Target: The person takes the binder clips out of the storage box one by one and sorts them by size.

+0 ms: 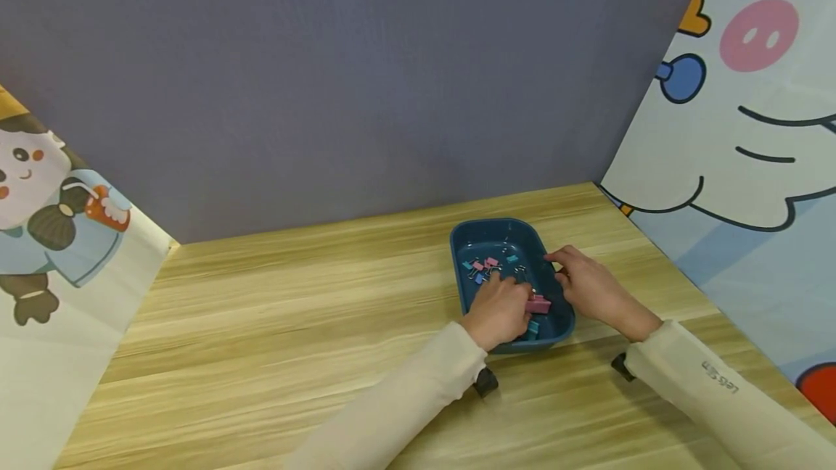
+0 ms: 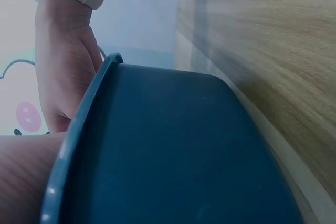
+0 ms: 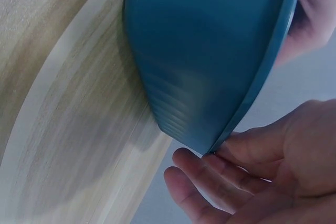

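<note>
A dark blue plastic tray (image 1: 499, 226) holds several small binder clips. Pink ones (image 1: 491, 262) and teal ones (image 1: 512, 258) lie toward its far half, beside a blue one (image 1: 480, 278). My left hand (image 1: 498, 312) reaches over the near left rim into the tray, fingers bent downward. Its fingertips are hidden, so what they hold does not show. Right beside its thumb is a larger pink binder clip (image 1: 538, 304), with a teal binder clip (image 1: 533, 329) nearer me. My right hand (image 1: 597, 290) pinches the tray's right rim between thumb and fingers, as the right wrist view (image 3: 262, 166) shows.
The tray stands on a wood-grain table (image 1: 294, 310), toward its right side. A grey panel (image 1: 366, 93) rises behind. Cartoon-printed walls flank the table on the left (image 1: 72, 238) and right (image 1: 731, 136). A dark strap piece (image 1: 485, 381) hangs below the left wrist.
</note>
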`<state>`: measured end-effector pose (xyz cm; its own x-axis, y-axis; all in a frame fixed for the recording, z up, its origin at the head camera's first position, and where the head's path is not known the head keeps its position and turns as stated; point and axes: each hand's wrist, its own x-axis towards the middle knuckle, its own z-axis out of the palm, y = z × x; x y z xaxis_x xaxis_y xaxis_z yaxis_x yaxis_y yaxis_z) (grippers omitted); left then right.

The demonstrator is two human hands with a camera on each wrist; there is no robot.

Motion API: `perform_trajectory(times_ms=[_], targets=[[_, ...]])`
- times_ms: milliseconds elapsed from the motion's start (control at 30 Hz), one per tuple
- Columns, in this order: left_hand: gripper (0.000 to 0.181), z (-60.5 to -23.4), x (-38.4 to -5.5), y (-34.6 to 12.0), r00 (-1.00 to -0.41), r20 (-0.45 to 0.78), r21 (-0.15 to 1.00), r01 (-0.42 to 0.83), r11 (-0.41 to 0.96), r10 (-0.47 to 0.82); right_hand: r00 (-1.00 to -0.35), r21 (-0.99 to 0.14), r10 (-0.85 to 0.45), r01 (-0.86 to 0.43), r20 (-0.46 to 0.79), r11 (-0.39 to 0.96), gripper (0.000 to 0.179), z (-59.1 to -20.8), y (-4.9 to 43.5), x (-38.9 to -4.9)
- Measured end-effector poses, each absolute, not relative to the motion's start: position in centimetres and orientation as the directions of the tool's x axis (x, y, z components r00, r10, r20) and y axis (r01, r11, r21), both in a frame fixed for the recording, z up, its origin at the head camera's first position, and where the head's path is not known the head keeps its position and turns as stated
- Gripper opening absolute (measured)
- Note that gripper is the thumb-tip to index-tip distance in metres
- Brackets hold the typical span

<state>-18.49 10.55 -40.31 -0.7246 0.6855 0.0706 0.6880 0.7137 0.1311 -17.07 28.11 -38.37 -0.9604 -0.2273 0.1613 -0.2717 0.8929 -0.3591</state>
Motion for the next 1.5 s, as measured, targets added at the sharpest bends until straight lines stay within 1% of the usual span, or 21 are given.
perform_trajectory(times_ms=[100,200,633,867,1167,1267,1400,1500], targets=[[0.016,-40.4,-18.7,10.7,-0.732,0.077,0.156,0.680,0.717,0.677,-0.959,-0.357,-0.230,-0.276,0.167,0.892,0.031,-38.4,28.2,-17.1],[0.016,-40.5,-18.8,10.8,-0.736,0.076,0.164,0.674,0.720,0.673,-0.957,-0.354,-0.234,-0.281,0.170,0.892,0.031,-38.5,28.2,-17.1],[0.032,-41.3,-19.0,11.8,-0.755,0.044,0.122,0.654,0.746,0.654,-0.961,-0.356,-0.227,-0.270,0.156,0.895,0.031,-38.5,28.1,-17.1],[0.033,-41.3,-18.9,12.0,-0.758,0.042,0.124,0.650,0.750,0.651,-0.964,-0.357,-0.223,-0.261,0.146,0.897,0.031,-38.7,28.1,-17.2],[0.034,-41.2,-18.9,12.1,-0.753,0.079,0.138,0.658,0.741,0.654,-0.957,-0.348,-0.240,-0.282,0.160,0.894,0.032,-38.5,28.1,-17.3],[0.033,-41.0,-19.0,11.8,-0.752,0.097,0.167,0.658,0.734,0.652,-0.957,-0.356,-0.247,-0.287,0.154,0.889,0.032,-38.4,28.0,-17.3],[0.024,-40.4,-19.0,11.0,-0.752,0.135,0.238,0.656,0.716,0.645,-0.960,-0.376,-0.247,-0.279,0.132,0.884,0.033,-38.2,28.0,-17.3],[0.019,-39.8,-19.0,10.3,-0.750,0.177,0.261,0.660,0.705,0.637,-0.964,-0.375,-0.235,-0.265,0.125,0.889,0.033,-38.2,28.1,-17.3]])
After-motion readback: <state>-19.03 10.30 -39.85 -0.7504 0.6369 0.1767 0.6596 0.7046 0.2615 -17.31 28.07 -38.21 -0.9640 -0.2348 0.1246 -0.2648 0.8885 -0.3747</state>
